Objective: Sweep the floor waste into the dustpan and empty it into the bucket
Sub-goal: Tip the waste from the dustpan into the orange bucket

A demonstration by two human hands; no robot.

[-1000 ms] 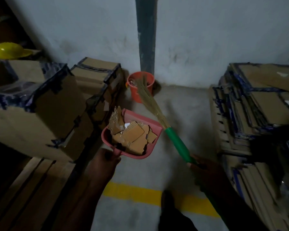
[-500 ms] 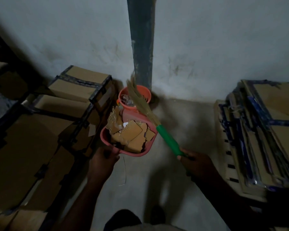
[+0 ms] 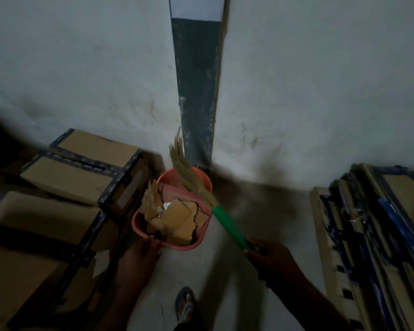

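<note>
**Item: loaded dustpan at the bucket, head view**

**Change noted.** A second earlier the pink dustpan (image 3: 136,222) was held well short of the orange bucket (image 3: 202,173). It had since been carried up to the bucket, so that its front lip overlapped the bucket's near rim. The cardboard scraps (image 3: 177,217) were all still heaped in the pan, and none had gone over. The broom (image 3: 228,226) had come along too, with its straw bristles slanting across the bucket's mouth.

**Bearing on task.** Sweeping was judged finished for this load, and the carry too. The tip into the bucket remained to be done.

**Hands.**
- The left hand (image 3: 139,256), on the near side of the bucket, had its fingers curled round the dustpan's rear edge. The handle itself was hidden beneath them.
- The right hand (image 3: 270,256), nearer the person than the bucket and to its right, was clenched round the end of the broom's green handle.

**Surface and room.**
- The floor (image 3: 261,211) around the bucket was bare grey concrete, dim and in shadow.
- A stained pale wall (image 3: 81,68) stood directly behind the bucket, with a dark vertical strip (image 3: 196,91) rising from just behind it.
- Taped cardboard boxes (image 3: 67,180) were stacked just left of the bucket.
- Flattened cartons (image 3: 373,235) were piled well to its right.
- One sandalled foot (image 3: 185,304) stood on the floor on the near side of the bucket.
</note>
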